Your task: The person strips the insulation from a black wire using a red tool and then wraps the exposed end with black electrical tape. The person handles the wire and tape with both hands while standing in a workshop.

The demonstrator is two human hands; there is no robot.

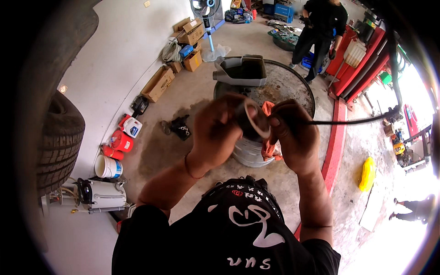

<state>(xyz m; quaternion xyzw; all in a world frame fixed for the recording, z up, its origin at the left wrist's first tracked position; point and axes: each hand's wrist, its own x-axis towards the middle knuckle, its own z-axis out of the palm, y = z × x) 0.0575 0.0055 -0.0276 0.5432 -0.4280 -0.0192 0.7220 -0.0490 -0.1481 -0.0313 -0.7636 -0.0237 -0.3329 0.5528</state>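
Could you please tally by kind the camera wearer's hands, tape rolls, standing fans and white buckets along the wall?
Wearer's hands: 2 (left hand, right hand)
Tape roll: 1
Standing fan: 1
White bucket: 1
Total: 5

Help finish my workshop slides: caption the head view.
Left hand holds a tape roll, right hand a dark cable, grey tray beyond.

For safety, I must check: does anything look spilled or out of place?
Yes: a dark stain spreads over the floor left of the round drum, perhaps a spill, with a crumpled black item on it. Wetness is unclear.
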